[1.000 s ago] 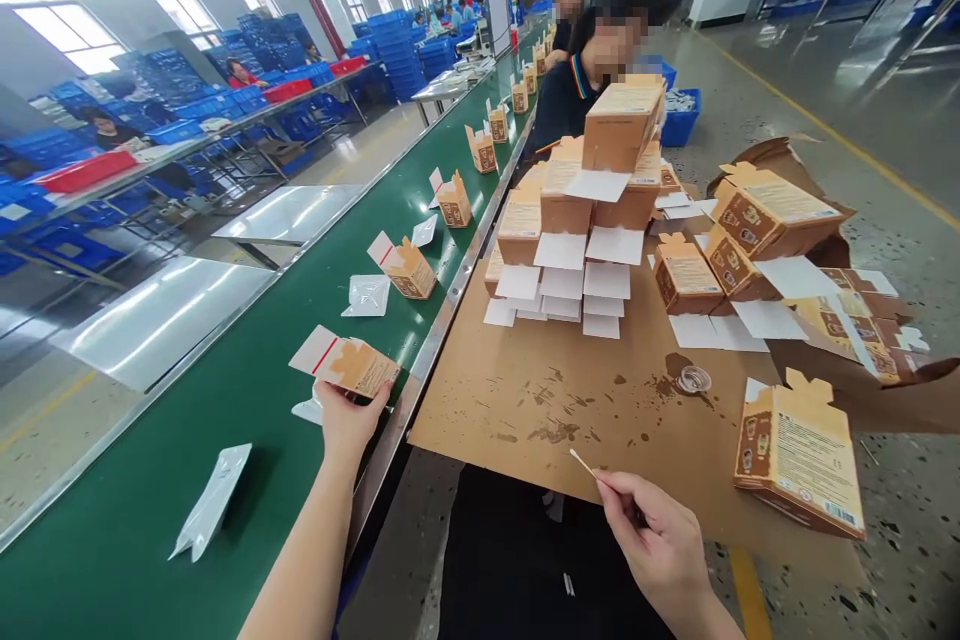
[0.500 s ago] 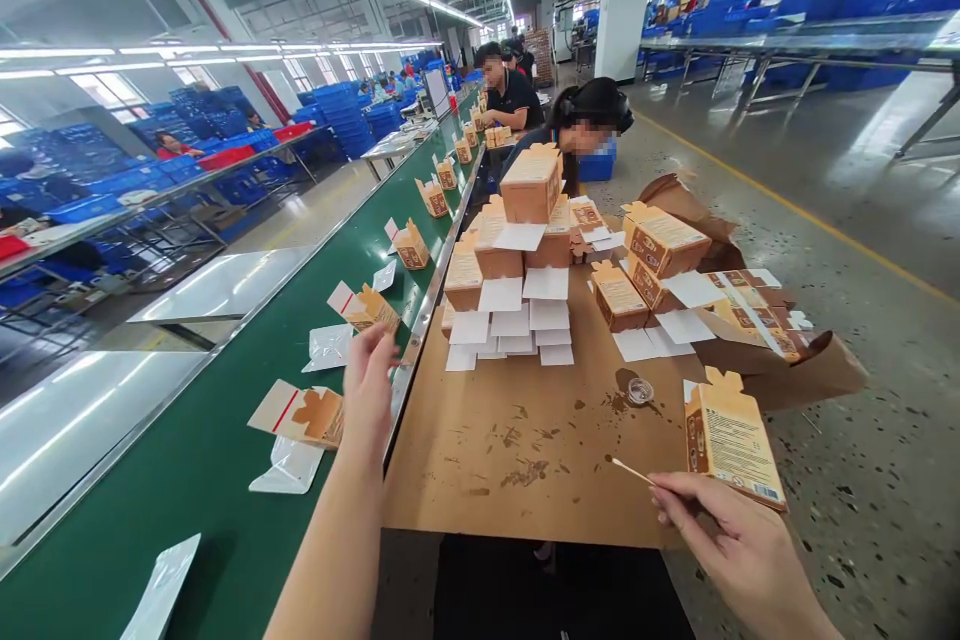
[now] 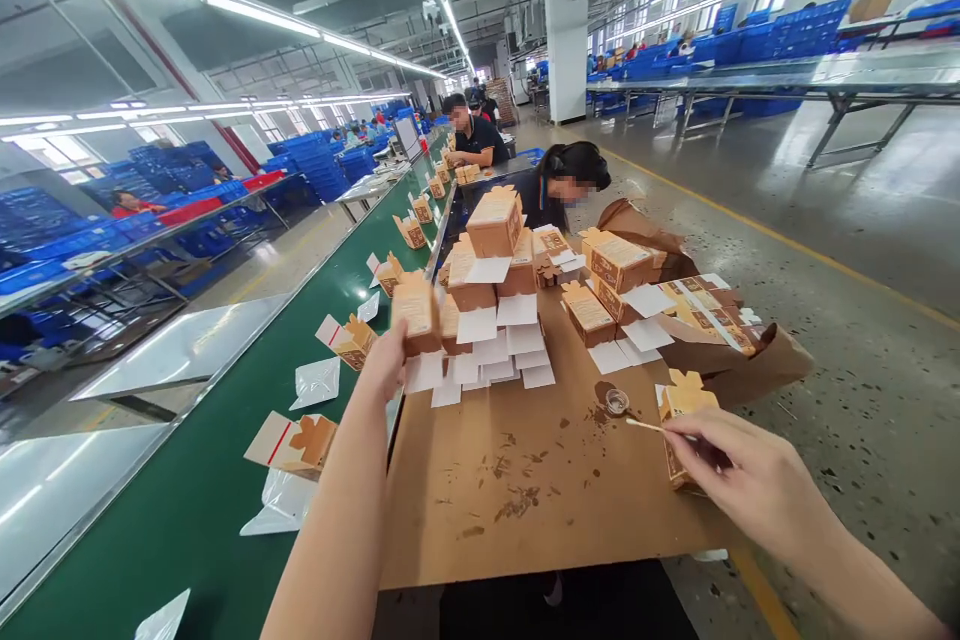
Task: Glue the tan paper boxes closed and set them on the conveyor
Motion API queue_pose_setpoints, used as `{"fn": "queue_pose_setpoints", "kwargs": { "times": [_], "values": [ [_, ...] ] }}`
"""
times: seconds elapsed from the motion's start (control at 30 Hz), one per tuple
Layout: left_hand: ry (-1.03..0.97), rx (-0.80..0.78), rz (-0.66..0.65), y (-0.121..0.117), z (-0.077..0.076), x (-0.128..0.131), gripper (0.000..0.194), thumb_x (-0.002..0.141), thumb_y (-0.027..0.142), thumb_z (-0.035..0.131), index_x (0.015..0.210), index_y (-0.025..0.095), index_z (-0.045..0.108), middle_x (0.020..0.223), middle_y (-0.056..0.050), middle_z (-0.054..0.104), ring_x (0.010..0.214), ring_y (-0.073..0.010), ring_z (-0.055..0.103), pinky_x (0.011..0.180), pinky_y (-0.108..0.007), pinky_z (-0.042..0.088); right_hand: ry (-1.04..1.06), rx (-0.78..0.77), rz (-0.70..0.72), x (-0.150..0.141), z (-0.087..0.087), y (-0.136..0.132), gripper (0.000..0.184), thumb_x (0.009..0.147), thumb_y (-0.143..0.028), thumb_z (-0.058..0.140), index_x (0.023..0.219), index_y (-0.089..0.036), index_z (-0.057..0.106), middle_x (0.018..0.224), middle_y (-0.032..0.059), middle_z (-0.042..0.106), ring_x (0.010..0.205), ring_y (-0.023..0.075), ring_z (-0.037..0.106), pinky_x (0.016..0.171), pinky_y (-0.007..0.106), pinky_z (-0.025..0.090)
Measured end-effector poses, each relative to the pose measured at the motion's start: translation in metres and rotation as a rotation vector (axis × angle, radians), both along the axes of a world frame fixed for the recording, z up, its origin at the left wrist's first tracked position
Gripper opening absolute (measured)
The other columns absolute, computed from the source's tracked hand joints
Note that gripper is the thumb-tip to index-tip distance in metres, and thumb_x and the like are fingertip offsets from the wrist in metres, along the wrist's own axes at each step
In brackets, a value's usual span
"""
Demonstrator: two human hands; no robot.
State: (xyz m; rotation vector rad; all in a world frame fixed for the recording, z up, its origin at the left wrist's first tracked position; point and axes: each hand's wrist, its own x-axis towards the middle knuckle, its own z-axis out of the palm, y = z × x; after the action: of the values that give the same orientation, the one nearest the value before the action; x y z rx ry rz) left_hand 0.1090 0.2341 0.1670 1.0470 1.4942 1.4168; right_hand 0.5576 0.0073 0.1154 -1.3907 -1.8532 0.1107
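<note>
My left hand (image 3: 386, 360) is closed on a small brown-and-tan carton (image 3: 416, 312) at the left side of a stack of cartons (image 3: 491, 260). The carton is slightly blurred, and a white flap (image 3: 424, 372) shows below it. My fingers are partly hidden. On the right, my right hand (image 3: 739, 465) pinches a thin cotton swab (image 3: 643, 424). The swab's tip is close to a small clear round dish (image 3: 616, 403) on the brown-covered table (image 3: 555, 520). Behind that hand stands another carton (image 3: 686, 398), partly covered by it.
A green conveyor belt (image 3: 217, 480) runs along the left, carrying open cartons (image 3: 298, 445) and clear plastic bags (image 3: 316, 382). More cartons (image 3: 615, 260) and crumpled brown paper (image 3: 757, 370) lie right. A co-worker (image 3: 559, 185) leans behind the stack. Dark wet spots mark the table.
My left hand has gone from above the belt to the stack and taken hold of a carton. My right hand has brought the swab's tip up near the dish. The view has shifted.
</note>
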Motion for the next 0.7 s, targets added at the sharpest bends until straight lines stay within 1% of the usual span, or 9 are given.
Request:
{"fn": "queue_pose_setpoints", "kwargs": {
  "times": [0.07, 0.13, 0.2, 0.3, 0.37, 0.43, 0.5, 0.6, 0.7],
  "values": [
    [-0.053, -0.022, 0.025, -0.033, -0.005, -0.013, 0.045, 0.095, 0.054, 0.083, 0.123, 0.02, 0.088, 0.118, -0.015, 0.093, 0.131, -0.038, 0.087, 0.118, -0.05, 0.071, -0.127, -0.126, -0.046, -0.002, 0.009, 0.018, 0.032, 0.118, -0.021, 0.058, 0.099, -0.026, 0.083, 0.089, 0.0052, 0.089, 0.072, 0.0204, 0.08, 0.069, 0.03, 0.062],
    [-0.158, -0.033, 0.069, -0.075, -0.026, -0.026, 0.057, 0.086, 0.053, 0.087, 0.132, 0.02, 0.087, 0.127, -0.013, 0.094, 0.142, -0.0388, 0.084, 0.124, -0.049, 0.069, -0.282, -0.318, -0.083, -0.005, 0.016, 0.038, 0.034, 0.115, -0.014, 0.056, 0.096, -0.024, 0.082, 0.089, 0.0063, 0.087, 0.08, 0.0218, 0.081, 0.078, 0.031, 0.06],
    [-0.261, -0.094, 0.108, -0.122, -0.06, -0.035, 0.071, 0.07, 0.051, 0.098, 0.135, 0.022, 0.088, 0.135, -0.012, 0.094, 0.149, -0.0447, 0.081, 0.125, -0.052, 0.07, -0.337, -0.423, -0.103, -0.009, 0.018, 0.056, 0.029, 0.112, -0.012, 0.062, 0.095, -0.023, 0.083, 0.095, 0.0075, 0.089, 0.087, 0.0224, 0.082, 0.083, 0.031, 0.057],
    [-0.317, -0.195, 0.116, -0.185, -0.115, -0.037, 0.081, 0.069, 0.062, 0.107, 0.141, 0.032, 0.087, 0.143, -0.008, 0.093, 0.163, -0.05, 0.073, 0.136, -0.059, 0.064, -0.382, -0.523, -0.118, -0.013, 0.014, 0.075, 0.029, 0.112, -0.01, 0.065, 0.093, -0.021, 0.084, 0.101, 0.0098, 0.091, 0.093, 0.0237, 0.083, 0.083, 0.031, 0.053],
    [-0.319, -0.269, 0.113, -0.214, -0.142, -0.029, 0.082, 0.067, 0.068, 0.111, 0.138, 0.034, 0.088, 0.141, -0.008, 0.094, 0.167, -0.0539, 0.069, 0.141, -0.065, 0.059, -0.419, -0.572, -0.107, -0.016, 0.009, 0.082, 0.032, 0.113, -0.01, 0.064, 0.09, -0.021, 0.083, 0.101, 0.011, 0.09, 0.094, 0.0245, 0.083, 0.081, 0.031, 0.05],
    [-0.304, -0.304, 0.102, -0.229, -0.158, -0.019, 0.082, 0.065, 0.07, 0.115, 0.132, 0.032, 0.088, 0.139, -0.011, 0.094, 0.167, -0.0565, 0.069, 0.142, -0.068, 0.057, -0.46, -0.608, -0.078, -0.02, 0.004, 0.087, 0.032, 0.114, -0.009, 0.065, 0.09, -0.02, 0.083, 0.103, 0.0118, 0.091, 0.096, 0.0251, 0.084, 0.083, 0.031, 0.051],
    [-0.287, -0.292, 0.075, -0.232, -0.167, -0.011, 0.084, 0.064, 0.071, 0.117, 0.13, 0.029, 0.087, 0.139, -0.013, 0.094, 0.165, -0.0562, 0.071, 0.141, -0.068, 0.057, -0.497, -0.629, -0.045, -0.024, -0.001, 0.09, 0.031, 0.115, -0.009, 0.066, 0.093, -0.021, 0.085, 0.108, 0.013, 0.092, 0.102, 0.0263, 0.086, 0.089, 0.031, 0.053],
    [-0.285, -0.269, 0.035, -0.225, -0.176, -0.01, 0.086, 0.064, 0.071, 0.119, 0.131, 0.026, 0.087, 0.138, -0.016, 0.093, 0.16, -0.0546, 0.076, 0.138, -0.067, 0.06, -0.537, -0.653, -0.018, -0.028, -0.004, 0.094, 0.03, 0.114, -0.007, 0.066, 0.096, -0.022, 0.085, 0.112, 0.0149, 0.093, 0.105, 0.0286, 0.086, 0.092, 0.033, 0.056],
    [-0.298, -0.287, 0.044, -0.219, -0.18, -0.014, 0.089, 0.057, 0.071, 0.121, 0.126, 0.024, 0.089, 0.136, -0.018, 0.094, 0.153, -0.0556, 0.08, 0.133, -0.067, 0.065, -0.548, -0.659, -0.01, -0.028, -0.005, 0.094, 0.033, 0.114, -0.007, 0.063, 0.096, -0.023, 0.086, 0.113, 0.0154, 0.094, 0.105, 0.0289, 0.086, 0.092, 0.034, 0.057]
  ]
}}
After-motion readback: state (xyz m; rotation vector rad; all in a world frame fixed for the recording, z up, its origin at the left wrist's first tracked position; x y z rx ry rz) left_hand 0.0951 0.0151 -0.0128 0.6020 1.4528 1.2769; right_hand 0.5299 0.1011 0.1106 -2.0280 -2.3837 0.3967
